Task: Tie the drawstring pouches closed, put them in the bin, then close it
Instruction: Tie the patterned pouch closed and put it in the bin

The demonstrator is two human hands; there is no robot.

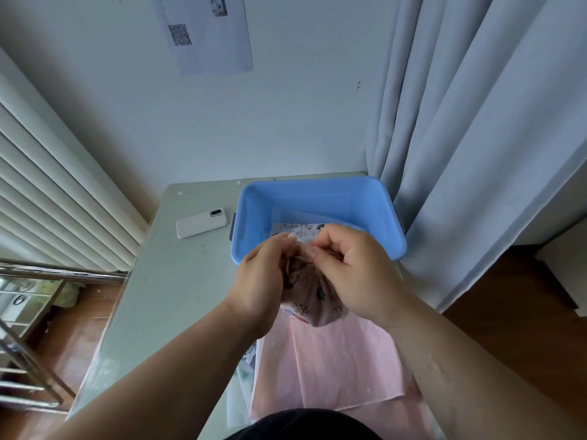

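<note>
Fingers point(322, 247) of the right hand point(352, 268) are curled and pinch the gathered neck of a pink printed pouch point(314, 295). Those of the left hand point(263, 281) are curled round the same neck from the other side. Both hands hold the pouch in the air above the tabletop point(178, 281), just in front of the near rim of the blue bin point(317, 184). The body of the pouch hangs below the hands, bunched and rounded. A thin cord seems to run between the fingers at the neck, though the hands hide most of it.

The bin stands open at the far right of the tabletop. A white printed pouch point(295, 230) lies on its floor, partly hidden behind the hands. Flat pink cloth pieces point(343, 360) lie stacked on the tabletop beneath the hands, at the near edge. The edge of a white printed piece point(249, 354) shows at the left side of the stack.

A white phone point(201, 223) lies on the tabletop to the left of the bin, apart from it. A pale curtain point(476, 154) hangs just beside the bin on the right, and a ribbed white radiator point(47, 185) stands at the left. A paper sheet point(206, 33) with a square code is fixed to the wall behind.
</note>
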